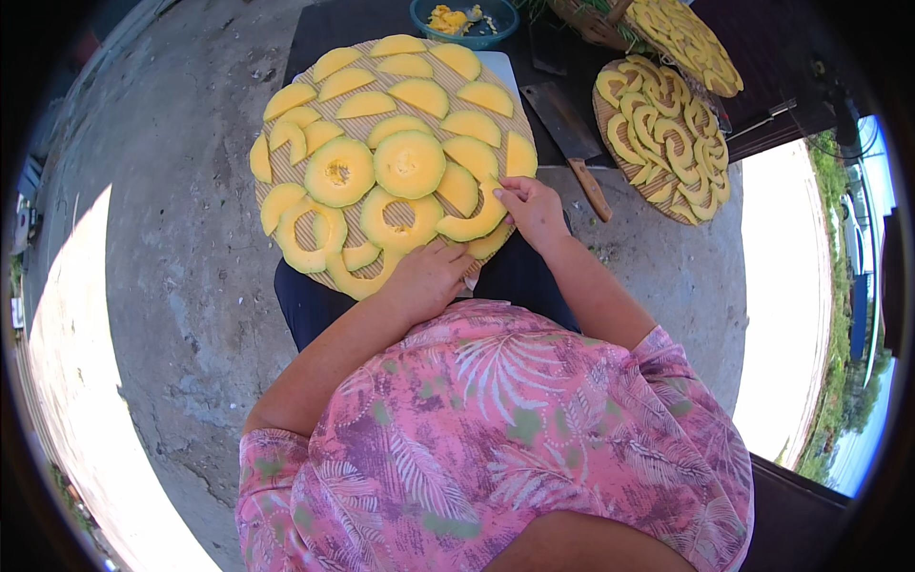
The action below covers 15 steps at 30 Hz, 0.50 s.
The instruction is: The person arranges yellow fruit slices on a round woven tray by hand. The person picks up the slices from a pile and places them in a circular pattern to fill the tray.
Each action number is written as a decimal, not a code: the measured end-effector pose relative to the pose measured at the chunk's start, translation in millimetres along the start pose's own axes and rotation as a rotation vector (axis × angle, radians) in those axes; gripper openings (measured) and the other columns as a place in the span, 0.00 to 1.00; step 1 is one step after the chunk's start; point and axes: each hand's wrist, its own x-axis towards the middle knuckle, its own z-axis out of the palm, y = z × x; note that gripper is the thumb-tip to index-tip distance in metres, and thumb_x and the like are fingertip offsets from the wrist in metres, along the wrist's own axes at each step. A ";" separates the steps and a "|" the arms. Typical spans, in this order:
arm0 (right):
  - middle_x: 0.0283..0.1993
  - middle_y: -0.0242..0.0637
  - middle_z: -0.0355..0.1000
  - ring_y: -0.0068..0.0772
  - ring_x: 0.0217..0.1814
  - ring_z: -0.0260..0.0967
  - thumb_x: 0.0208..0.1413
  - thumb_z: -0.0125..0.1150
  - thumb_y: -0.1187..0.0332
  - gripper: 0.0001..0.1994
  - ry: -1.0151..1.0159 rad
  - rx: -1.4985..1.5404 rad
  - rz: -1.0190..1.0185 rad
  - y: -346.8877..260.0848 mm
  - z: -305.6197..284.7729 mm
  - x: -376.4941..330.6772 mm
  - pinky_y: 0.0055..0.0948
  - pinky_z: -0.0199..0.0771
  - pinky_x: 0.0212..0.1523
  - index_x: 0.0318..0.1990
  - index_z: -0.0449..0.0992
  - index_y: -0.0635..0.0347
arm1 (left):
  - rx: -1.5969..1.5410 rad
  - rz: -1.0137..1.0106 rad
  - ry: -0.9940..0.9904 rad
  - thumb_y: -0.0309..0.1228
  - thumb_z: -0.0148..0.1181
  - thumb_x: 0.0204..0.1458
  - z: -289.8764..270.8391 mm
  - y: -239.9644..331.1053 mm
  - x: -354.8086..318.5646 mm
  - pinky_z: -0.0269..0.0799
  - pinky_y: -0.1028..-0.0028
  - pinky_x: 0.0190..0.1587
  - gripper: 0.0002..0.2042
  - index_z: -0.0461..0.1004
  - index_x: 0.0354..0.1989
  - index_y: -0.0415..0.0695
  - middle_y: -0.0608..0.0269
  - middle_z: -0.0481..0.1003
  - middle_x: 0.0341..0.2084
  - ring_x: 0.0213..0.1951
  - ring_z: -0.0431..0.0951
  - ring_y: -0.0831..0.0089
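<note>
A round woven tray (355, 127) rests over my lap, covered with yellow pumpkin slices that have thin green rinds. Some slices are half-moons, while others are rings or full rounds. My right hand (536, 217) is at the tray's right side, thumb and fingers pinching the end of a curved pumpkin slice (469, 227). Along the near edge, my left hand (434, 278) lies over the slices with its fingers bent together. A ring-shaped slice (400, 217) is just beyond it. Whatever is under the left fingers is hidden.
A cleaver (562, 124) with a wooden handle lies on the dark table to the right. Beyond it, a second tray of pumpkin slices (667, 133) and a third tray (691, 43) stand. A teal bowl (486, 40) with orange scraps sits at the back. Concrete floor (191, 286) spreads left.
</note>
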 end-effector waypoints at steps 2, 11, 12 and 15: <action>0.33 0.43 0.73 0.26 0.29 0.71 0.48 0.59 0.66 0.16 -0.011 -0.042 0.007 6.7 -0.4 2.3 0.23 0.71 0.29 0.42 0.71 0.70 | 0.000 -0.010 -0.015 0.30 0.60 0.39 -0.3 0.4 0.5 0.67 0.66 0.44 0.18 0.68 0.42 0.41 0.58 0.68 0.41 0.42 0.70 0.61; 0.29 0.36 0.72 0.19 0.21 0.66 0.50 0.57 0.68 0.15 0.125 -0.163 -0.086 23.7 -0.6 -2.7 0.19 0.66 0.22 0.43 0.70 0.69 | -0.047 -0.020 -0.032 0.30 0.60 0.40 0.9 -0.8 1.4 0.68 0.65 0.45 0.18 0.69 0.42 0.40 0.56 0.69 0.44 0.43 0.70 0.59; 0.29 0.36 0.72 0.19 0.21 0.66 0.50 0.57 0.68 0.15 0.125 -0.163 -0.086 19.8 -0.2 -4.1 0.19 0.66 0.22 0.43 0.70 0.69 | -0.067 -0.029 -0.034 0.30 0.60 0.40 1.9 -1.8 1.0 0.68 0.65 0.45 0.18 0.69 0.42 0.40 0.56 0.69 0.44 0.43 0.70 0.58; 0.26 0.34 0.71 0.19 0.20 0.65 0.50 0.56 0.69 0.14 0.135 -0.019 0.092 8.9 1.8 -8.0 0.19 0.66 0.21 0.42 0.69 0.68 | -0.094 -0.050 -0.037 0.30 0.60 0.40 1.9 -1.7 1.5 0.68 0.65 0.45 0.18 0.70 0.42 0.39 0.55 0.69 0.45 0.44 0.71 0.57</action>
